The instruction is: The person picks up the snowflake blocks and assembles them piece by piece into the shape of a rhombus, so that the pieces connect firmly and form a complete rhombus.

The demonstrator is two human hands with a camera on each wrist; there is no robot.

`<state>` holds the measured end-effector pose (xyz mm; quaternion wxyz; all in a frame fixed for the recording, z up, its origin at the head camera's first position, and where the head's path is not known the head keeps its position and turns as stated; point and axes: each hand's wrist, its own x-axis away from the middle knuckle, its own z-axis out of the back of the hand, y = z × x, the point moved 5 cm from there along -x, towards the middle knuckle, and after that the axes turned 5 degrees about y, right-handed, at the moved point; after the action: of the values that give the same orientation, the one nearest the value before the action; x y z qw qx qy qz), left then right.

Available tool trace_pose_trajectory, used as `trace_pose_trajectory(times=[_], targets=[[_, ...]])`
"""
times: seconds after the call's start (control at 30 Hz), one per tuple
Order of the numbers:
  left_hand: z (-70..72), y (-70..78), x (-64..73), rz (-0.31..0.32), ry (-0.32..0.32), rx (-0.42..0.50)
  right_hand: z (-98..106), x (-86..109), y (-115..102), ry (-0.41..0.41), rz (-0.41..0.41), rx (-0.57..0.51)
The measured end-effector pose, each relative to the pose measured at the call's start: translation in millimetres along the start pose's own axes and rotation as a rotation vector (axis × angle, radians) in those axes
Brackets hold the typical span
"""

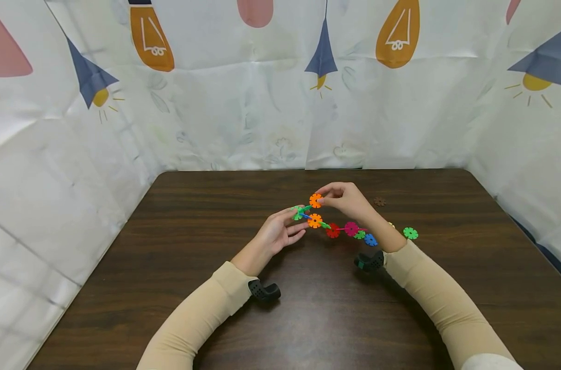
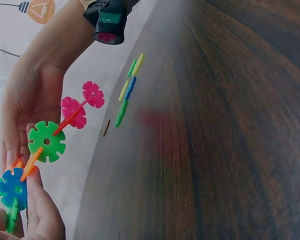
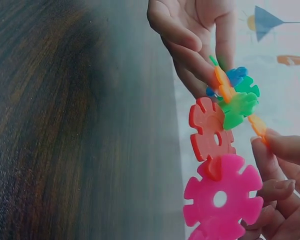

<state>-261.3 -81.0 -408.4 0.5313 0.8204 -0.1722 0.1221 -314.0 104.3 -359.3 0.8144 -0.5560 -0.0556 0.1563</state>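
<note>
At the left end of a chain (image 1: 333,230) of notched flower discs, the person's left hand (image 1: 280,234) pinched the links between thumb and finger, its other fingers stretched loosely beside them. Green, blue, orange, red and pink discs were already slotted together, so I judged a good part of the linking done. The chain hung in the air above the brown surface (image 1: 215,231), trailing off rightward to its pink end.

Just above the chain's left part was an orange disc (image 1: 315,200), meeting the edge of a green one; I couldn't tell whether its slot had seated fully. The right hand (image 1: 349,199) pinched that disc between thumb and fingertips.

Past the chain's pink end lay what seemed left to use: a small green disc (image 1: 359,235) and a blue disc (image 1: 370,240) nearest it, a brown disc (image 1: 379,202) farther back, two yellow discs (image 2: 139,65), mostly screened from the front by the right forearm (image 1: 387,232), and another green disc (image 1: 411,233) farthest right.
</note>
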Motion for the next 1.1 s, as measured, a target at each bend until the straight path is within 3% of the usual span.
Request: trace_pose_trajectory(times=[0.43, 0.63, 0.87, 1.1], targets=[[0.2, -2.1, -2.1, -0.003, 0.006, 0.059, -6.1, -0.7, 2.6, -0.002, -0.011, 0.02], [-1.1, -2.0, -2.7, -0.009, -0.024, 0.103, -6.6, -0.6, 3.4, 0.007, -0.017, 0.034], [-2.7, 0.5, -2.6, -0.034, -0.041, 0.082, -7.7, -1.1, 2.1, 0.036, -0.036, 0.013], [-2.2, 0.4, -2.4, -0.035, -0.04, 0.045, -9.5, -0.7, 4.4, 0.03, -0.106, -0.045]])
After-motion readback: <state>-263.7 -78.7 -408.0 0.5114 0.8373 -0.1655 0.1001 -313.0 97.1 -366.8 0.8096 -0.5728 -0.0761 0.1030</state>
